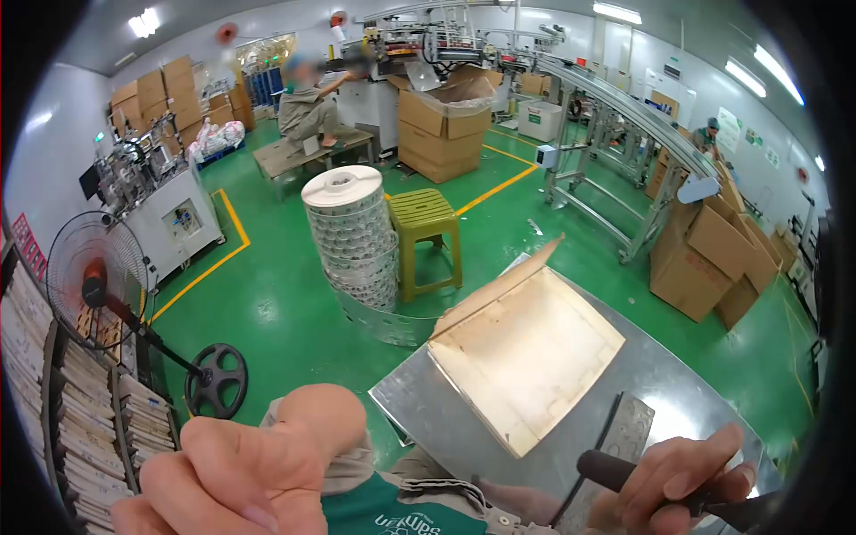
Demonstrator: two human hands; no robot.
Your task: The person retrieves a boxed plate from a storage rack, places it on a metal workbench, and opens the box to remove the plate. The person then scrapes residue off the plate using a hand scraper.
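My left hand [241, 473] is raised at the lower left with its fingers curled closed; whatever may be inside them is hidden. My right hand [682, 477], at the lower right, is wrapped round a tool with a thick dark handle [606, 470]. The tool's dark far end reaches past the fingers to the right, and its kind is not clear. Beneath that hand is a metal table [695, 401]. A long grey flat bar [627, 432] lies on it, close to the tool. Farther back on the table rests a shallow open cardboard box [535, 357] with a pale inside and one raised flap.
Beyond the table stand a tall stack of label rolls [352, 241] and a green stool [428, 232]. A fan [98, 281] is on the left. Cartons [700, 254] and a conveyor [624, 116] occupy the right. A seated person [308, 107] works at the back.
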